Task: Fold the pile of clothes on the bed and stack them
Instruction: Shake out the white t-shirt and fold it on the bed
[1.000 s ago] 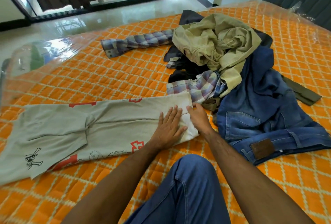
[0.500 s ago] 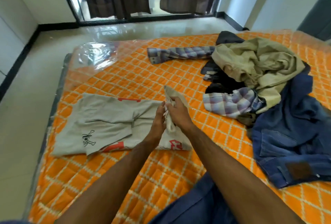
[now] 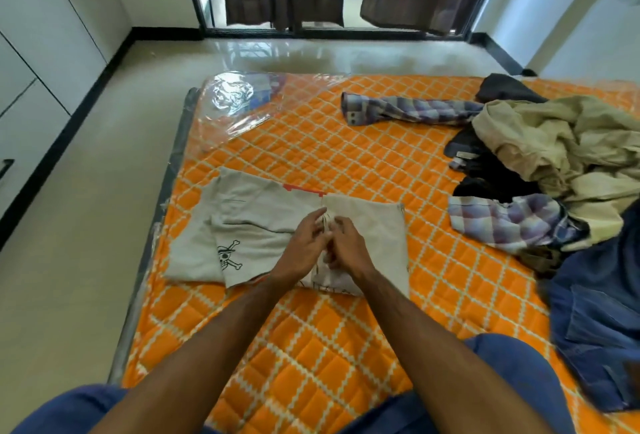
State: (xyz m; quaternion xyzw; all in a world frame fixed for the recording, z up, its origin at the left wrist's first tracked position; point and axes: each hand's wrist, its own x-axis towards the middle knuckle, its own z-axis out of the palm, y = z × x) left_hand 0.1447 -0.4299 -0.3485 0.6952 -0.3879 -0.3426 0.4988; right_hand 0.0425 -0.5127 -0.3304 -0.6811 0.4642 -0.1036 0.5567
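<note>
Grey T-shirt point(image 3: 273, 225) near the bed's point(image 3: 311, 156) left edge, hem flap folded over. Left hand point(image 3: 304, 248) and right hand point(image 3: 349, 250) pinch its edge at mid-shirt. Align corners, then press the crease flat; unfolded pile point(image 3: 540, 170) lies at the right edge.

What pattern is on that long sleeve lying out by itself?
The sleeve is plaid, purple-blue and grey, in the head view.

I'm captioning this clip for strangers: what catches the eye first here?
The orange quilted bed fills the view. At its left-centre, both hands, left and right, meet on a half-folded grey shirt with a skull print. An unfolded clothes pile sprawls along the right.
</note>
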